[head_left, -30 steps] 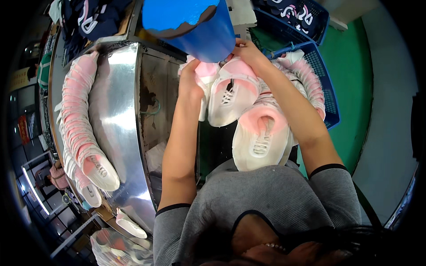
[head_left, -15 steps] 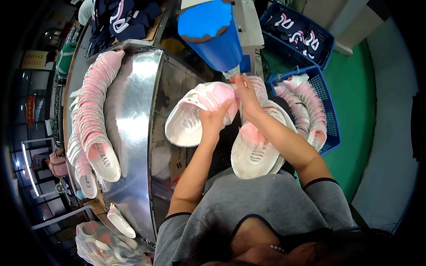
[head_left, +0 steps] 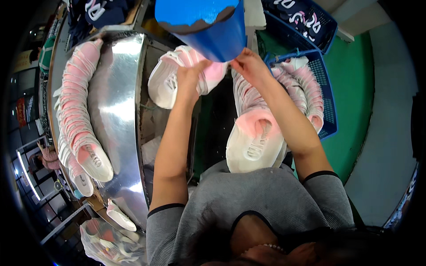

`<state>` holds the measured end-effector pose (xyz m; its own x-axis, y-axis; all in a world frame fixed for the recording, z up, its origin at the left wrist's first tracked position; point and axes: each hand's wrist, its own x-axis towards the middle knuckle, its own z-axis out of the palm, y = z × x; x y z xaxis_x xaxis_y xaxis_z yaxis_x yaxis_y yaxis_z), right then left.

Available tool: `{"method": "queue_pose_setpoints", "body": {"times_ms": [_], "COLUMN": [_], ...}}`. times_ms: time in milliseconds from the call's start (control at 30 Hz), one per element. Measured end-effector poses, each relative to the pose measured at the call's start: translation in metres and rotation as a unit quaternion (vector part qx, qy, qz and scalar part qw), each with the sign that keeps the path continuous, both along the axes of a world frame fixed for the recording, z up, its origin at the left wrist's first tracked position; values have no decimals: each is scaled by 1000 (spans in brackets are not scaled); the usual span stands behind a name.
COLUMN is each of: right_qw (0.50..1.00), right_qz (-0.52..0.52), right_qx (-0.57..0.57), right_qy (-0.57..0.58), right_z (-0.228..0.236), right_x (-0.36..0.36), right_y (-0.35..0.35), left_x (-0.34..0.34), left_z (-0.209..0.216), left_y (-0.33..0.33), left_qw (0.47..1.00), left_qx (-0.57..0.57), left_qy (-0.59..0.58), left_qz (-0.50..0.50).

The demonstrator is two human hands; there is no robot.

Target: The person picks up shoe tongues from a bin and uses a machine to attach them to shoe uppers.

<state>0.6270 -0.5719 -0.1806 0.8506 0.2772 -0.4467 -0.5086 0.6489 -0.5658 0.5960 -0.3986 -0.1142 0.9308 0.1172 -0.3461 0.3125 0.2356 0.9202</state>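
A pink and white shoe upper [head_left: 164, 84] is in my left hand [head_left: 190, 82], its fingers closed on the upper's side and its open white end facing toward me. My right hand [head_left: 253, 68] pinches at the pink end, close under a blue machine head [head_left: 222, 40]. The machine head hides the contact point, and I cannot make out whether the right fingertips grip the upper's edge. Below my right forearm, a nested stack of similar uppers [head_left: 255, 142] rests at my lap, the nearest with its white opening toward me.
Long rows of nested uppers [head_left: 73, 106] lie on a shiny metal table [head_left: 120, 88] at left, with one loose upper [head_left: 120, 216] near a clear plastic bag [head_left: 111, 244]. At right, a blue basket [head_left: 328, 88] holds more uppers; another crate [head_left: 330, 40] holds dark pieces.
Both hands and the held upper have moved farther from me, the upper's pink end now under the machine head. The view has shifted, and the stack at my lap shows more fully.
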Motion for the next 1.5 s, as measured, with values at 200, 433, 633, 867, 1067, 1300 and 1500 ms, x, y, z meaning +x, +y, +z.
{"method": "queue_pose_setpoints", "body": {"times_ms": [200,433,633,867,1067,1300,1500], "right_qw": [985,671,406,330,489,701,899], "right_qz": [-1,278,326,287,376,258,10], "right_qx": [-155,-560,-689,-714,-687,-573,-347], "right_qy": [-81,-400,-504,-547,-385,-336,-267], "right_z": [26,9,34,25,12,8,68], "right_x": [20,-58,-121,-136,-121,-123,-123], "right_y": [13,-83,-87,-81,-106,-111,-101], "left_x": [-5,-130,-249,-268,-219,-255,-274], "left_z": [-15,74,181,56,48,10,17], "left_y": [0,45,112,375,497,541,413], "left_qw": [975,961,879,506,621,710,642], "left_qx": [-187,-149,101,575,433,499,470], "left_qy": [37,-18,-172,2,-92,-137,-276], "left_qz": [112,231,434,643,647,477,540]}}
